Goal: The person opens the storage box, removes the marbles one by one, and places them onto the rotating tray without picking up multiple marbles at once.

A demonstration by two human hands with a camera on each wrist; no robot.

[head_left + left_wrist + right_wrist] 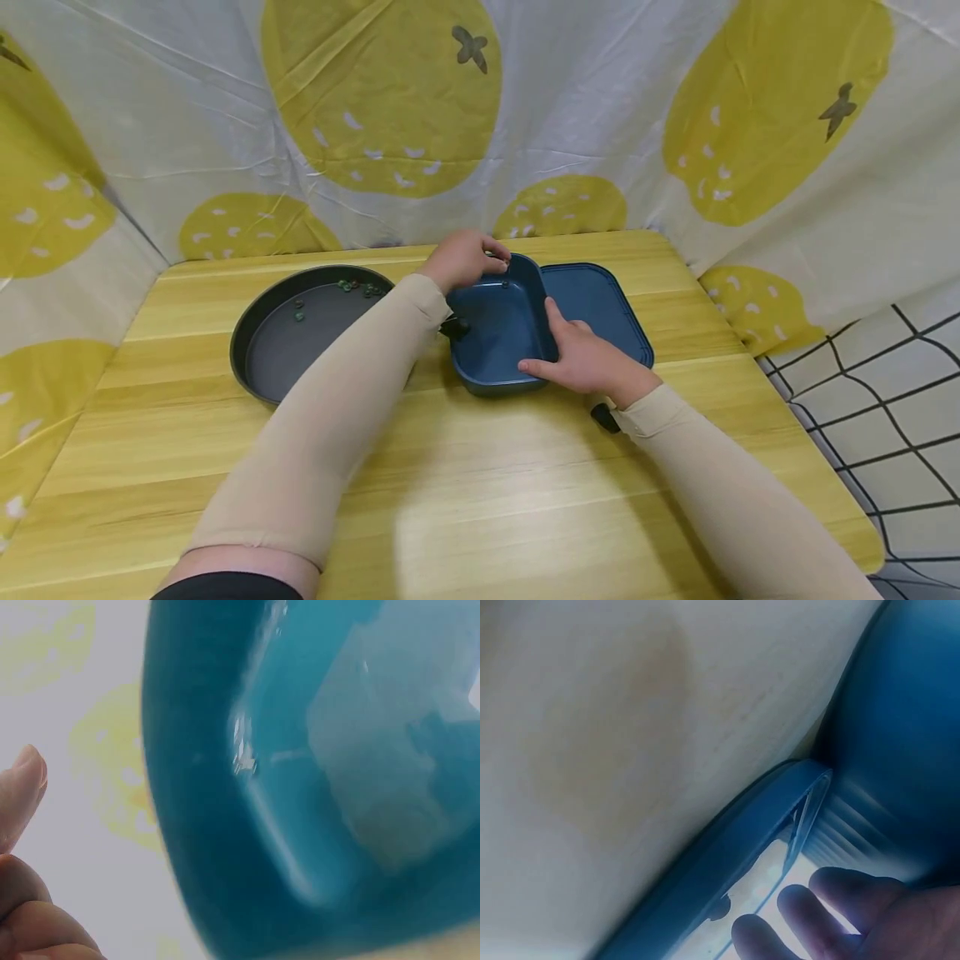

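Note:
A deep blue square container [498,342] with rounded corners stands mid-table. My right hand [588,354] grips its right wall, thumb hooked over the rim and the other fingers along the outside. In the right wrist view, those fingers [810,915] show beside the container's outer wall [907,712]. Over the back left corner is my left hand [465,258], fingertips close together at the rim; I cannot tell whether they pinch a small piece. A tiny dark piece [506,285] shows inside the container near its back wall. The left wrist view shows the container wall [195,772] beside curled fingers [45,930].
A flat blue lid [600,304] lies right of the container, partly behind it. At the left stands a round dark pan [288,358] with several small green and reddish pieces [360,287], partly covered by my left sleeve. A patterned curtain [570,100] closes off the wooden table's back edge.

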